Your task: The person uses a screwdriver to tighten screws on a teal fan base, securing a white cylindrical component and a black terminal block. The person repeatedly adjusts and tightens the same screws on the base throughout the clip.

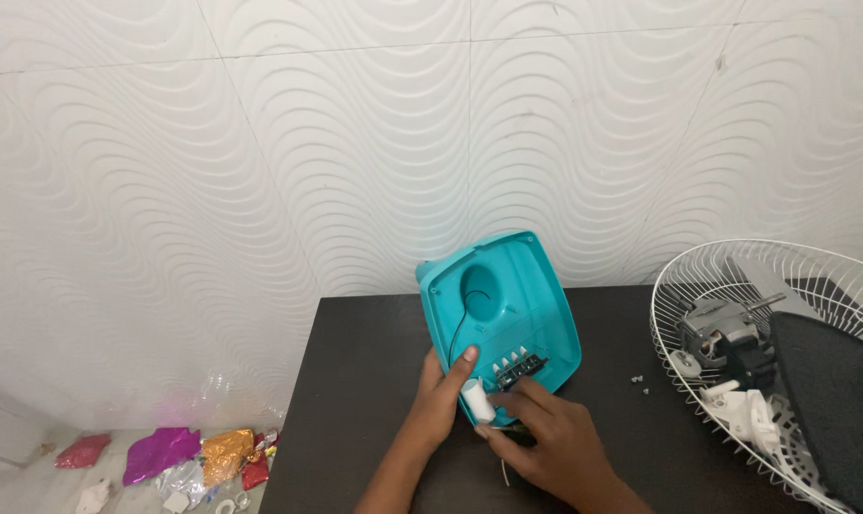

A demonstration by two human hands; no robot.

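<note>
The teal plastic fan base (507,305) stood tilted on the dark counter (355,381), underside open; left hand (441,395) gripped its edge and a white cylindrical capacitor (477,400), right hand (545,428) pinched wiring, unfinished.

My dark desk (374,381) has a blue-green plastic shell (503,305) standing on it, a white wire fan cage (736,286) lying at its right end, and a few tiny white bits (639,383) between them.
</note>
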